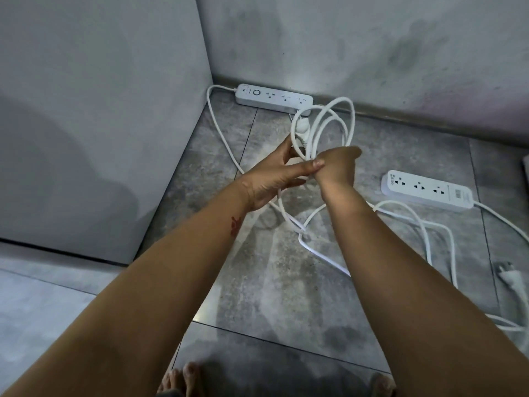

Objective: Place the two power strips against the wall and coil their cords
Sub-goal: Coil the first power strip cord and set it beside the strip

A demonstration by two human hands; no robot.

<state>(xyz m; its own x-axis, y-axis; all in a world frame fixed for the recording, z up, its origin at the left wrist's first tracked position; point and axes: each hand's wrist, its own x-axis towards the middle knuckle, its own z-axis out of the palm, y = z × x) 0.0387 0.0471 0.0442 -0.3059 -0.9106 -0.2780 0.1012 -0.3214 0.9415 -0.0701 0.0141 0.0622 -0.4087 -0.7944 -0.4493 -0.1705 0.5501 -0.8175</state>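
Found coil (329, 121) of white cord raised just above and between both hands, plug (303, 130) tucked among its loops. Noted left hand (274, 174) with fingers straight, cradling the bundle between thumb and forefinger, not clenched. Noted right hand (340, 164) turned back-up against the loops; could not tell its grip. Traced slack cord (218, 123) from below the hands across the floor (272, 282) to first power strip (273, 100), flush to the wall (372, 53) beyond the left hand. Recorded second power strip (426, 190) right of the right hand, well apart from the wall, its loose cord (428, 247) unwound. Judged the step in hand to be winding; advised even loops, no twist, slack fed gradually, first strip left undisturbed. Could not see the right fingers, nor separate the crossing cords below the hands.
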